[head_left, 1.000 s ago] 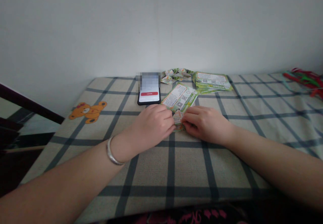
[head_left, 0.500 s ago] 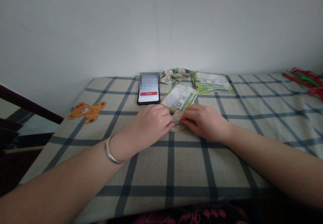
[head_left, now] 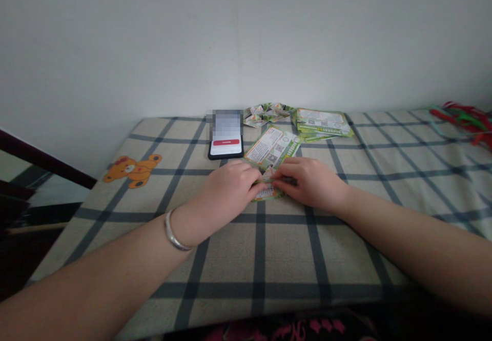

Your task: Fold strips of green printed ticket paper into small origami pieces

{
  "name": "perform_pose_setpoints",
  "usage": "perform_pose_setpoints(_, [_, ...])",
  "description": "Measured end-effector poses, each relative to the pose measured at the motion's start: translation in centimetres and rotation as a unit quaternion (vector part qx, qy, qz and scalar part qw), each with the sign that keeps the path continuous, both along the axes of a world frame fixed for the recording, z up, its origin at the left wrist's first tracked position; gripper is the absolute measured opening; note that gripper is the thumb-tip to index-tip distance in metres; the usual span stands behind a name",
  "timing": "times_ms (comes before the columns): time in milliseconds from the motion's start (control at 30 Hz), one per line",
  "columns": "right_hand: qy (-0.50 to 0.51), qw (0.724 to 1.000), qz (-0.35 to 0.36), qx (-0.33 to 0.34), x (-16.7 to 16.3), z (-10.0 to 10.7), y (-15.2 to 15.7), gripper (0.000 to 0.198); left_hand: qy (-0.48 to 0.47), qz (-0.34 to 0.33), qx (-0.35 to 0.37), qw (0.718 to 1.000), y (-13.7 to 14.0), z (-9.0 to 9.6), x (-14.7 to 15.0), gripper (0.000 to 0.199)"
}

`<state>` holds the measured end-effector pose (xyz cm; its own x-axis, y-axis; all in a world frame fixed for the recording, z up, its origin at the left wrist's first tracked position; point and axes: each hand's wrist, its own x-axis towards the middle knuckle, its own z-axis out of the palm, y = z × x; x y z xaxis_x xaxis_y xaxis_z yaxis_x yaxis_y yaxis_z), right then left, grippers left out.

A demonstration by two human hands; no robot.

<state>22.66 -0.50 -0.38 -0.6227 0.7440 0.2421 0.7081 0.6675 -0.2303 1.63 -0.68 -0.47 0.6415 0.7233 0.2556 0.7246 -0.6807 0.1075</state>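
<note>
In the head view, the person's 2 bare hands meet over a cloth-covered table (head_left: 226, 259), checked in dark blue on pale beige. The left hand (head_left: 234, 184) is narrow, its thumb and fingers pinched on the left side of a small printed paper (head_left: 267, 193). The right hand (head_left: 309, 183) is likewise narrow, with thumb and fingertips gripping the right side of that paper. The paper lies around midway between the table's left and right parts, nearer the far edge than the near edge; it looks partly folded, though the fingers hide much of it.

Just beyond the fingertips, a green-and-white leaflet (head_left: 271, 148) lies flat and askew, showing 2 square codes; whether it joins the paper in the fingers cannot be told. A smartphone (head_left: 226, 148) with a red button on its lit screen lies to the leaflet's left, by the far edge. Along that same edge sit a cluster of folded paper pieces (head_left: 265, 114) and, to their right, an uneven stack of similar leaflets (head_left: 323, 123).

A bear figure (head_left: 132, 171) lies flat beside the table's left edge. Toward the far right corner rests a red and green bundle (head_left: 467, 120). A silver bangle (head_left: 175, 232) circles the left wrist.
</note>
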Motion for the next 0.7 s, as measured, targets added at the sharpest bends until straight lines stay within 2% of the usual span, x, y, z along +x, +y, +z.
perform_pose_setpoints(433, [-0.026, 0.999, -0.007, 0.037, -0.14, 0.07, 0.01, 0.02, 0.012, 0.014, -0.01, 1.0, -0.07, 0.19, 0.09, 0.019])
perform_pose_setpoints(700, [-0.038, 0.997, 0.016, 0.07, -0.09, -0.09, 0.2, 0.019, 0.002, -0.013, 0.026, 1.0, 0.0, -0.1, -0.21, 0.016])
